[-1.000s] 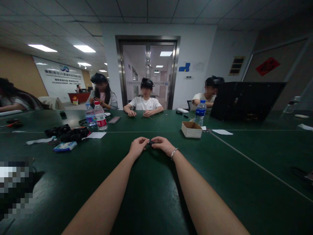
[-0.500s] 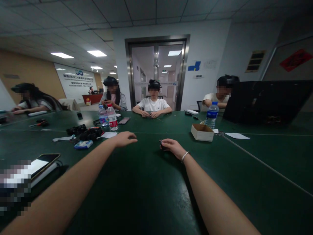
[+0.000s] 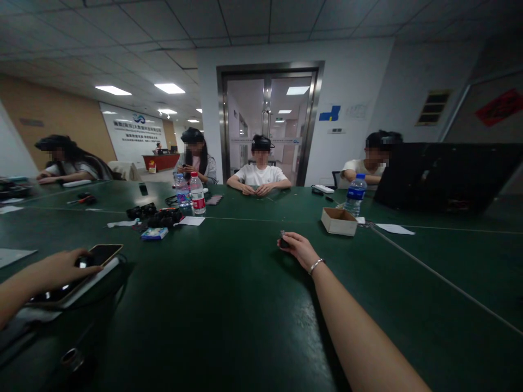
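At the left, my left hand [image 3: 53,275] lies over a dark smartphone [image 3: 108,252], its fingers stretched out across the screen. Underneath the phone is a flat white object [image 3: 96,282] with black cables beside it. My right hand [image 3: 301,250] rests over the green table [image 3: 212,305], right of centre, with a metal bracelet on its wrist. Its thumb and fingers pinch a small dark object with a shiny metallic tip [image 3: 283,240], whose kind I cannot make out.
An open cardboard box [image 3: 339,223] and a blue-capped water bottle [image 3: 355,195] stand beyond my right hand. Farther left are two bottles, black gear [image 3: 163,218] and a blue-white packet [image 3: 154,233]. Several people sit across the table. A large black case [image 3: 445,177] stands at right.
My left hand has moved from the table's middle back left onto the phone. My right hand still holds the small dark object, now turned more upright. The view has shifted slightly left.
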Motion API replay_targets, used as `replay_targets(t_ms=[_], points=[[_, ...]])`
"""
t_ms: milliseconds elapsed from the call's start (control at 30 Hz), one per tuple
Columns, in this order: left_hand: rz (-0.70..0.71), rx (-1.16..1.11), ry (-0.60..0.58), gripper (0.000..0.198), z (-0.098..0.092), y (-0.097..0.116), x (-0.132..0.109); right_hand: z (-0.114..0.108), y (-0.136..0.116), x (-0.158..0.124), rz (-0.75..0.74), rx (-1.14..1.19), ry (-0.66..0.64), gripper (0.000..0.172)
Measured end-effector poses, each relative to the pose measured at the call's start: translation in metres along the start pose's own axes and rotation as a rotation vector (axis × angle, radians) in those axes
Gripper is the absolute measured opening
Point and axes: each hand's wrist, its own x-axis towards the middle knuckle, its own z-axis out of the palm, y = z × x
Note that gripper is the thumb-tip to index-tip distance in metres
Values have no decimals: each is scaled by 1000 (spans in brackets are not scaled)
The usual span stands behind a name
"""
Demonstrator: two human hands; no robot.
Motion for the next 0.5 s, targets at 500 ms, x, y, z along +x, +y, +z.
replay_targets(t_ms=[500], points=[[-77, -146, 53, 101, 6, -38, 8, 1, -4, -16, 3, 38, -3, 29]])
